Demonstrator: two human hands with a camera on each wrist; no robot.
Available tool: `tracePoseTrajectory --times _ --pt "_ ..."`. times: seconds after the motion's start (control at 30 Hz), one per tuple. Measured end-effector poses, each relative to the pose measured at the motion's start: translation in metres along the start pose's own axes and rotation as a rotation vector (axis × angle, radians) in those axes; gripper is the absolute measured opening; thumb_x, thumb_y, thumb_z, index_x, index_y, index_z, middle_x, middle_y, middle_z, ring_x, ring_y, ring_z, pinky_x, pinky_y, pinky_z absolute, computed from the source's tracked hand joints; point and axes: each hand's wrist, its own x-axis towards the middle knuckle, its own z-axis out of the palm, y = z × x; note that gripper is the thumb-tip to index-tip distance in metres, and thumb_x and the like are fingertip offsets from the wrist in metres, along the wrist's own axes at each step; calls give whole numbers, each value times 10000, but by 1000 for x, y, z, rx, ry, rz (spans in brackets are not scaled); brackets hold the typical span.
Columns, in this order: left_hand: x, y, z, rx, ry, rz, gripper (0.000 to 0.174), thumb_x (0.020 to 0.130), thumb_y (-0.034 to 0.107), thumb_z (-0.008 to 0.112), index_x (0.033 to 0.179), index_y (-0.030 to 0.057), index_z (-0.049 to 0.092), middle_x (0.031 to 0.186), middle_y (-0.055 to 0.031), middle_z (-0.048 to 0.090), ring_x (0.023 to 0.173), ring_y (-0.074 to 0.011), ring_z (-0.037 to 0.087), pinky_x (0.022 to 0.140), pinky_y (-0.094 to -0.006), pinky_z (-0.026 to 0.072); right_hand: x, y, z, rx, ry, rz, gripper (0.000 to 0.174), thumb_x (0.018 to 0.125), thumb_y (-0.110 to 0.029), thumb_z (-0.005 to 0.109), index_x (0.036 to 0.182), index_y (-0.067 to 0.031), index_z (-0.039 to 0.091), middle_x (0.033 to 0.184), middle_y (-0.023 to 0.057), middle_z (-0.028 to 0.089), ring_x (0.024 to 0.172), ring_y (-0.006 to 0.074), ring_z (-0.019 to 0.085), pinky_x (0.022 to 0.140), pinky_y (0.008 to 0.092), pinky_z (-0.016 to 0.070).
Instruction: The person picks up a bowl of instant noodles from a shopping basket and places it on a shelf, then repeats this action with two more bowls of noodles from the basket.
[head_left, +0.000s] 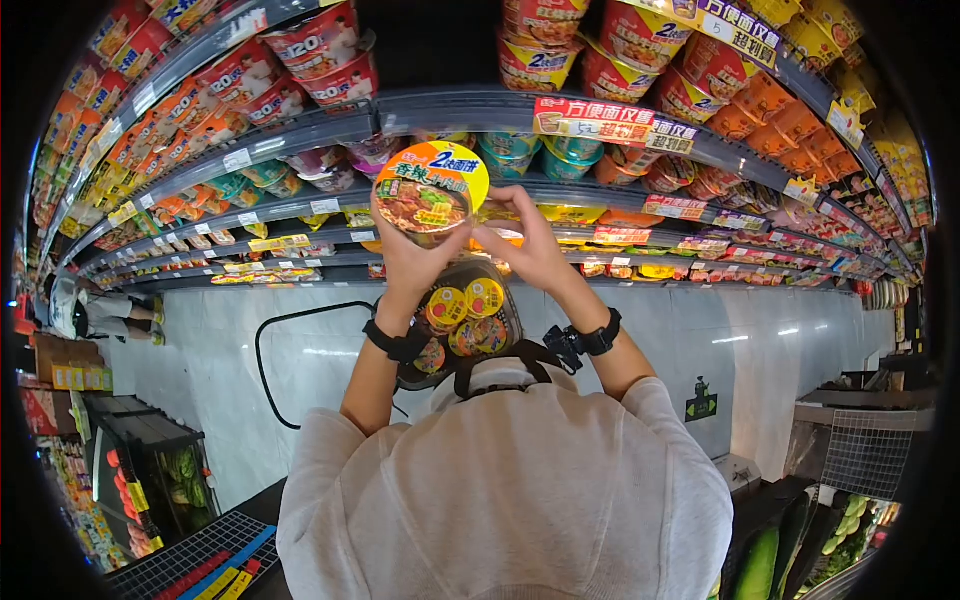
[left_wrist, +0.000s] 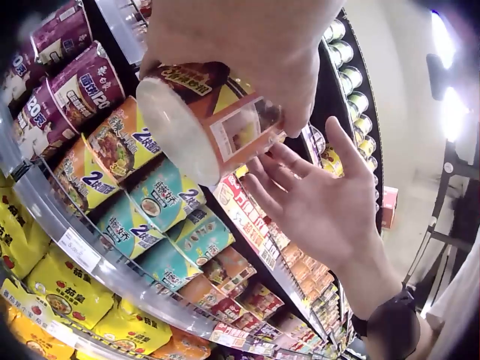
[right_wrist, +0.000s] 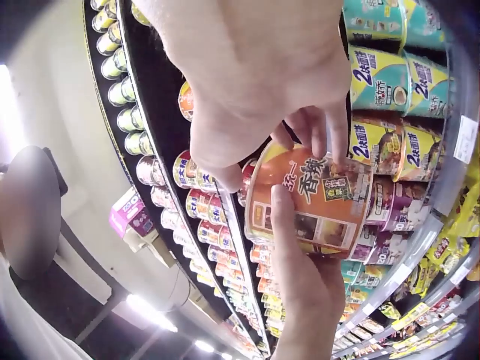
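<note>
An instant noodle bowl (head_left: pixel 425 190) with an orange and yellow lid is held up before the shelves. My left hand (head_left: pixel 408 262) grips it from the left side, its thumb along the printed wall in the right wrist view. The bowl's pale base (left_wrist: pixel 176 131) faces the left wrist camera. On the other side, my right hand (head_left: pixel 528 245) has its fingertips at the bowl's edge, fingers mostly extended and palm visible in the left wrist view. A dark basket (head_left: pixel 515 318) below the hands contains several noodle bowls (head_left: pixel 466 312) with yellow or orange lids.
Curved shelves (head_left: pixel 440 112) packed with noodle bowls span the front. Teal bowls (head_left: pixel 568 157) stand just beyond the hands, with yellow packets (left_wrist: pixel 82 289) lower down. A black looped bar (head_left: pixel 262 350) lies left of the basket. Another person (head_left: pixel 95 312) is at far left.
</note>
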Motion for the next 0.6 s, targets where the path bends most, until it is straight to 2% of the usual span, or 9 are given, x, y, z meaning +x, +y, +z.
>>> tracePoseTrajectory --times 0.07,0.13,0.27,0.37,0.4,0.6 --pt "4 2 13 54 7 9 1176 717 114 944 1560 -25 134 1453 -207 446 1298 -269 558 1078 -375 495 3 8 -13 -3 -26 9 574 935 -291 789 1326 1 487 1338 173 605 1275 262 607 997 418 554" --pt "9 2 24 113 24 25 1174 719 124 945 1557 -33 139 1456 -211 444 1291 -270 566 1076 -374 497 4 14 -22 3 -35 33 541 960 -186 754 1364 -2 446 1360 160 556 1297 227 564 1051 399 525" --pt "6 -16 46 226 73 43 1211 708 204 966 1564 -60 151 1445 -227 460 1334 -288 534 1098 -387 468 7 26 -46 29 -62 42 568 955 -179 761 1381 -9 426 1373 156 544 1312 241 552 1055 400 525" --pt "6 -25 61 302 91 70 1248 656 265 995 1558 -74 202 1448 -238 456 1332 -326 523 1120 -414 438 4 40 -64 2 -41 62 576 949 -178 767 1375 -11 418 1374 167 541 1308 246 555 1056 405 524" --pt "5 -24 64 307 77 54 1248 656 265 995 1558 -74 202 1448 -238 456 1332 -326 523 1120 -414 438 5 44 -67 33 2 43 658 903 -283 825 1356 -1 439 1322 167 591 1259 254 596 984 407 549" --pt "7 -13 75 541 -47 108 1268 618 332 1013 1548 -63 246 1395 -223 441 1288 -366 523 1078 -437 462 -3 52 -84 62 64 87 618 909 -265 817 1327 -10 441 1329 167 572 1254 248 589 980 398 556"
